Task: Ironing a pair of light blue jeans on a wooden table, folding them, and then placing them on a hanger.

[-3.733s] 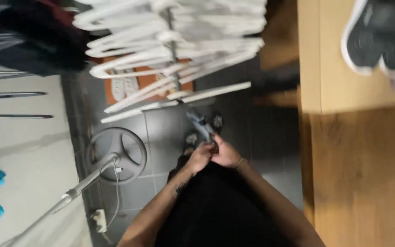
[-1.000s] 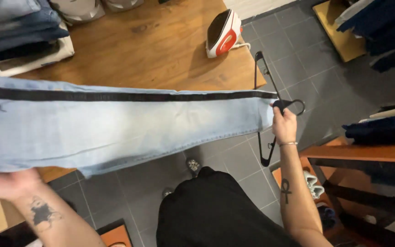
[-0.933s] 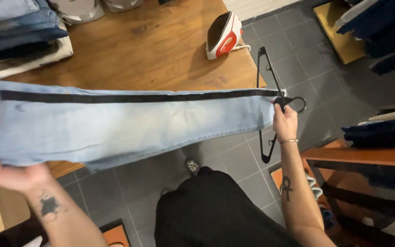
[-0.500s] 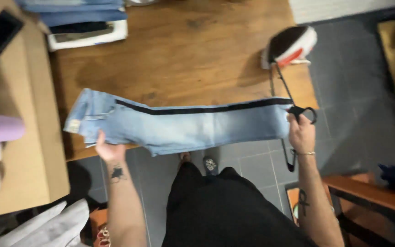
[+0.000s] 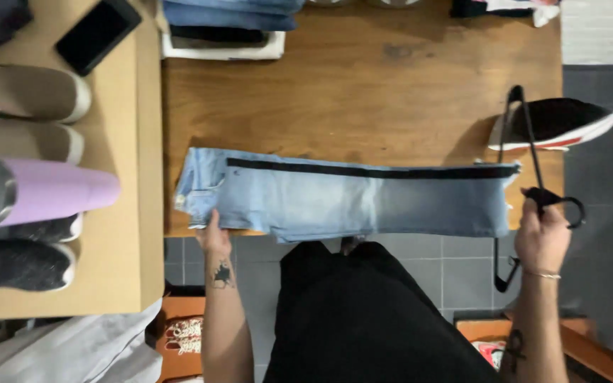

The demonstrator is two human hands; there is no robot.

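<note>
Head view, looking straight down: light-blue jeans [image 5: 349, 198] with a black side stripe lie folded lengthwise across the near edge of the wooden table [image 5: 363, 92], in the centre of the frame. Left hand [image 5: 213, 236] is closed on the waist end at centre left, fingers under the denim, thumb side hidden. Right hand [image 5: 542, 237] at centre right is curled around the neck of a black hanger [image 5: 526, 142] and sits just beside the hem end; cannot tell if it also pinches the cloth. Progress, as a judgement: jeans already laid out flat and straight, legs stacked; hanger not yet put on them, so that part looks left. Black-and-red iron [image 5: 555, 124] stands at the table's right edge. Folded jeans stack [image 5: 225, 21] at top, 1 dark phone [image 5: 97, 34] upper left, shoes [image 5: 19, 113] and a lilac bottle [image 5: 51, 191] on the cardboard surface at left.
</note>
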